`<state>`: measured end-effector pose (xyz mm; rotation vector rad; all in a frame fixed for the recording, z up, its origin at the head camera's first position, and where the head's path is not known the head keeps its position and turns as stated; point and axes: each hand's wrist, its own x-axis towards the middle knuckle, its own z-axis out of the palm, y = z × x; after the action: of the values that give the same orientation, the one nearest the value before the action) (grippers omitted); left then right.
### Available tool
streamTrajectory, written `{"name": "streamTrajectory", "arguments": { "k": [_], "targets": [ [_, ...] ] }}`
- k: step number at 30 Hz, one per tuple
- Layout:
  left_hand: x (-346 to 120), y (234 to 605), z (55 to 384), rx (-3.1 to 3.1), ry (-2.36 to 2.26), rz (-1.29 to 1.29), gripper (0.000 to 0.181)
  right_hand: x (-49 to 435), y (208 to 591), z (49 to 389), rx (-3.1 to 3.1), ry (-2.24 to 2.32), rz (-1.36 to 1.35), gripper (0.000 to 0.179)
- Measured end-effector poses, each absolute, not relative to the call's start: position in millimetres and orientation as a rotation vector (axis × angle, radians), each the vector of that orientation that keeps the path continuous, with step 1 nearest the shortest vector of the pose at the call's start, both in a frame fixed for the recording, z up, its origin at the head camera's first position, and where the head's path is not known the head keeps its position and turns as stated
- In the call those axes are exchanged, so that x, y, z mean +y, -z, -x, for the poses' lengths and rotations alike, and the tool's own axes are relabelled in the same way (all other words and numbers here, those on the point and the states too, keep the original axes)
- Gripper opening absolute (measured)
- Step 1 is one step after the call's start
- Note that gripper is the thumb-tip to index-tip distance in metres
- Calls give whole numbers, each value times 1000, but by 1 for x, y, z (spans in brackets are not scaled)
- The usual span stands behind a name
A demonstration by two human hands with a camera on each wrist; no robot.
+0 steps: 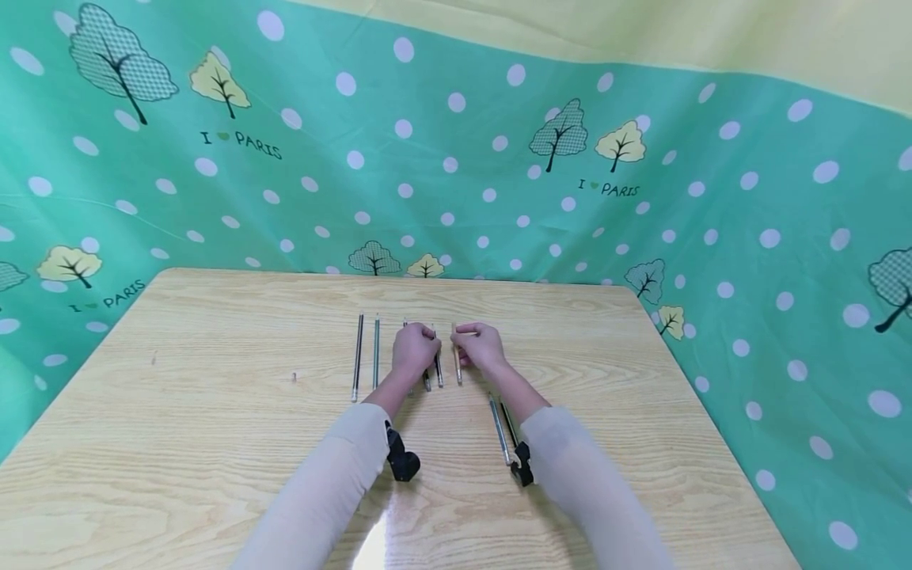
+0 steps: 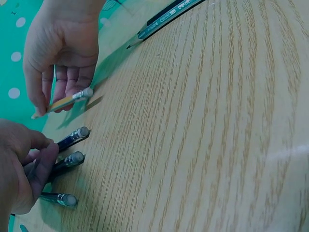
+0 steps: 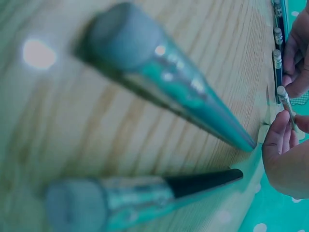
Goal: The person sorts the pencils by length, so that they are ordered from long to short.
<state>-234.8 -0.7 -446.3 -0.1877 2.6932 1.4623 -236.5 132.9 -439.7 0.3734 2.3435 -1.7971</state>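
My right hand (image 1: 480, 347) pinches a yellow pencil (image 1: 457, 369) between thumb and fingers, its eraser end pointing toward me. In the left wrist view this yellow pencil (image 2: 63, 102) is slightly tilted, with its shadow beside it on the wood. Just left of it, my left hand (image 1: 415, 350) has thumb and forefinger on a dark pencil (image 1: 438, 372). Another dark pencil (image 1: 427, 381) lies under that hand, partly hidden by it. Further left, a black pencil (image 1: 358, 358) and a teal pencil (image 1: 376, 353) lie roughly parallel, erasers toward me.
Beside my right forearm lie a teal pencil (image 1: 500, 432) and a dark green pencil (image 1: 509, 423), close together. They loom large in the right wrist view. A small dark speck (image 1: 294, 378) is on the wooden table (image 1: 178, 412). A green dotted cloth (image 1: 456, 158) hangs behind.
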Motion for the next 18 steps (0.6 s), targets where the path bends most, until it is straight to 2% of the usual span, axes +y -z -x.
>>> {"name": "streamTrajectory", "arguments": {
  "k": [18],
  "targets": [
    [0, 445, 234, 2722, -1428, 190, 17, 125, 443, 242, 2460, 1638, -314, 23]
  ]
}}
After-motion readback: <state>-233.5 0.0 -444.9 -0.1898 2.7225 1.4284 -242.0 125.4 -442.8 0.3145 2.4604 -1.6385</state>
